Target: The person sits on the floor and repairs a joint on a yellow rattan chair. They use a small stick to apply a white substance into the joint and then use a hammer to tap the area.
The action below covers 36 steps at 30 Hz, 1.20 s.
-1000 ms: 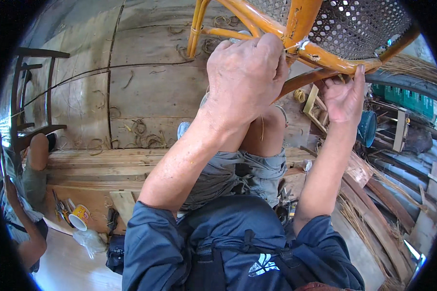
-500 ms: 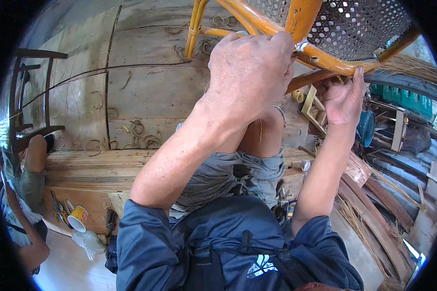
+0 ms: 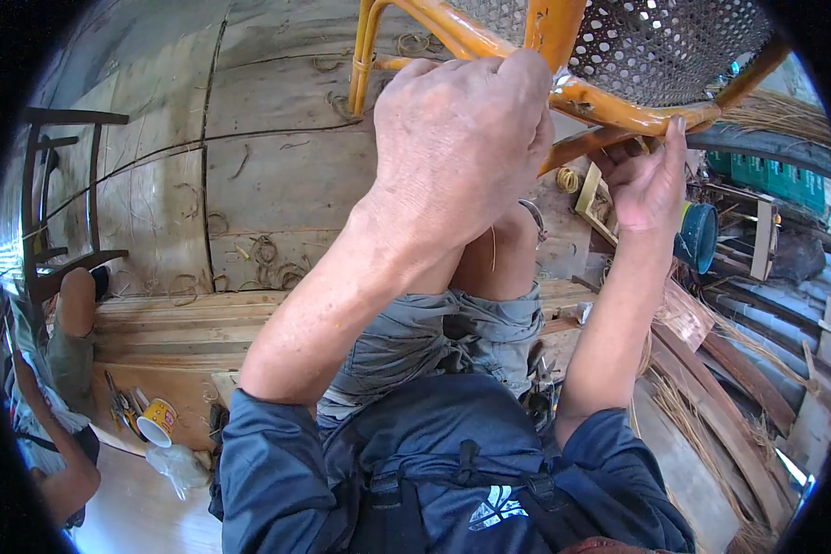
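An orange-brown rattan chair (image 3: 609, 109) with a dark woven mesh seat (image 3: 669, 51) stands tilted over my knees, partly cut off at the top. My left hand (image 3: 462, 138) is closed in a fist beside the joint of its upright and curved rail; whatever the fingers pinch is hidden behind the knuckles. White wrapping shows at that joint, just right of the fist. My right hand (image 3: 648, 180) grips the rail from below, thumb up against its outer side and fingers curled underneath.
Curled cane scraps (image 3: 266, 251) lie on the board floor. A dark chair frame (image 3: 92, 185) and another person's leg (image 3: 76, 309) are at left, above a yellow cup (image 3: 157, 422) and pliers (image 3: 118, 399). At right are a blue bucket (image 3: 695, 238), green crates (image 3: 785, 180) and timber.
My left fist has shifted slightly left, away from the joint, staying closed. The chair sits a little further left in view; my right hand keeps its grip on the rail.
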Available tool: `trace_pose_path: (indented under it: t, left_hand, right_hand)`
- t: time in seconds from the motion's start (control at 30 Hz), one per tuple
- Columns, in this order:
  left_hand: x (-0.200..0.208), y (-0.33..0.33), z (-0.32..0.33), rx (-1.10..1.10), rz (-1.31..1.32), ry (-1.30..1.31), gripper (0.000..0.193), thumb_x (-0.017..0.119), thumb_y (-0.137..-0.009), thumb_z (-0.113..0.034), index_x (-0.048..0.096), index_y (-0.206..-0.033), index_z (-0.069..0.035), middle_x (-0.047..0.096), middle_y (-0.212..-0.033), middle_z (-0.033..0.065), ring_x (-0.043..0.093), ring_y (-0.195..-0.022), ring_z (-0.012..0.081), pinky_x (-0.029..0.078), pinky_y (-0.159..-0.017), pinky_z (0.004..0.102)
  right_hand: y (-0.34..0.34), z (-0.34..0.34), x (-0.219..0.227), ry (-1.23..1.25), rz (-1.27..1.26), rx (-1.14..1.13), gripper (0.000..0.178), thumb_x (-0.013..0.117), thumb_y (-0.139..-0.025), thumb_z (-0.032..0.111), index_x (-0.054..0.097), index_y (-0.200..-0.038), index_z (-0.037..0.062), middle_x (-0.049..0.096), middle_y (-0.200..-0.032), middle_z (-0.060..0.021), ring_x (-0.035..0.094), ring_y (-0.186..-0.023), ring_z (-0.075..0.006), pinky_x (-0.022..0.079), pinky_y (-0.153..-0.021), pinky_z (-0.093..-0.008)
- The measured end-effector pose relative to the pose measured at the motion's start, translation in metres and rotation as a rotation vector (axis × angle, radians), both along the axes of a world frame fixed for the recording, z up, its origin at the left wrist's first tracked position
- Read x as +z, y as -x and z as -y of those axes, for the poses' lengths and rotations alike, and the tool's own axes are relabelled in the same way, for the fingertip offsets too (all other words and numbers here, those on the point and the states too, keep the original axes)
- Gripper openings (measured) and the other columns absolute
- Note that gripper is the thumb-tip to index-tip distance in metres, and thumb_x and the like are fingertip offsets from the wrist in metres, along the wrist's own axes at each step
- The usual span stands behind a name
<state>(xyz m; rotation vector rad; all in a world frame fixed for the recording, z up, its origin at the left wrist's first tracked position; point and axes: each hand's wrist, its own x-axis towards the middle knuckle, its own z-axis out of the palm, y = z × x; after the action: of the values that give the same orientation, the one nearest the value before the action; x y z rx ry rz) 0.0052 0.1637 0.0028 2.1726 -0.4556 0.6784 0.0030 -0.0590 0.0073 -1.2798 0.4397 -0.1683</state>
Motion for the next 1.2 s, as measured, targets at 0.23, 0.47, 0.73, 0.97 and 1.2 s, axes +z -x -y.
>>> trace_pose_path:
  t: [0.23,0.47,0.73,0.97,1.2]
  left_hand:
    - [-0.020,0.014,0.022,0.087,-0.102,0.218,0.012,0.069,-0.079,-0.012,0.060,-0.088,-0.009,0.065,-0.072,0.0113,0.065,-0.065,0.0311,0.051,-0.059,0.0381]
    - [-0.021,0.014,0.034,0.167,-0.151,0.281,0.014,0.072,-0.079,-0.013,0.061,-0.084,-0.006,0.066,-0.069,0.0110,0.066,-0.061,0.0246,0.052,-0.058,0.0312]
    - [-0.023,0.013,0.036,0.236,-0.133,0.248,0.013,0.072,-0.077,-0.011,0.061,-0.081,-0.005,0.065,-0.068,0.0111,0.065,-0.058,0.0207,0.052,-0.058,0.0296]
    - [-0.016,0.013,0.034,0.198,-0.151,0.154,0.013,0.070,-0.078,-0.012,0.060,-0.081,-0.004,0.065,-0.068,0.0118,0.065,-0.059,0.0235,0.051,-0.057,0.0309]
    - [-0.014,0.022,0.036,0.177,-0.187,0.268,0.013,0.069,-0.074,-0.011,0.056,-0.073,-0.009,0.056,-0.054,0.0085,0.058,-0.050,0.0312,0.046,-0.052,0.0389]
  right_hand:
    - [-0.001,0.003,-0.001,-0.019,0.042,0.003,0.060,0.063,-0.087,0.049,0.041,-0.129,0.0130,0.051,-0.126,-0.0123,0.054,-0.111,-0.0304,0.045,-0.087,-0.0525]
    - [-0.001,0.004,-0.003,-0.021,0.065,-0.003,0.058,0.064,-0.086,0.048,0.042,-0.128,0.0127,0.051,-0.125,-0.0115,0.055,-0.110,-0.0299,0.045,-0.087,-0.0536]
    - [-0.001,0.004,-0.005,-0.060,0.068,-0.001,0.058,0.064,-0.086,0.047,0.043,-0.127,0.0121,0.054,-0.119,-0.0126,0.057,-0.105,-0.0307,0.047,-0.085,-0.0529]
    - [-0.001,0.008,-0.005,-0.064,0.036,0.032,0.061,0.063,-0.088,0.047,0.037,-0.131,0.0118,0.049,-0.130,-0.0126,0.054,-0.114,-0.0332,0.044,-0.094,-0.0558]
    - [-0.001,0.006,-0.006,-0.057,0.074,-0.003,0.062,0.067,-0.084,0.047,0.043,-0.128,0.0102,0.054,-0.117,-0.0101,0.059,-0.104,-0.0286,0.050,-0.078,-0.0464]
